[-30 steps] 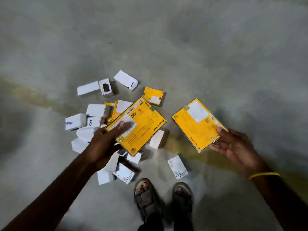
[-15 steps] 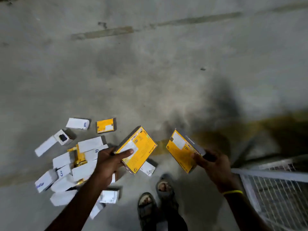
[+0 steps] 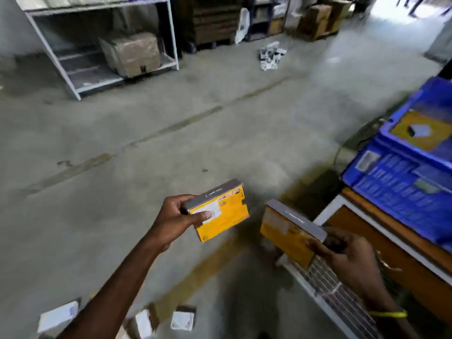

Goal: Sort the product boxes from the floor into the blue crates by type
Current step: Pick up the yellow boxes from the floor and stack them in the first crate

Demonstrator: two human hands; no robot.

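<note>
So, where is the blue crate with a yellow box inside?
Head view, far right: the blue crate sits on a second crate on the brown table, beyond the right hand.

Grey concrete floor (image 3: 171,143) with a yellow stripe (image 3: 195,272). Three white boxes (image 3: 183,320) lie on it at the bottom edge, and a paper heap (image 3: 271,55) lies far off. At right, a wooden tabletop (image 3: 381,223) carries blue crates (image 3: 391,189).
</note>
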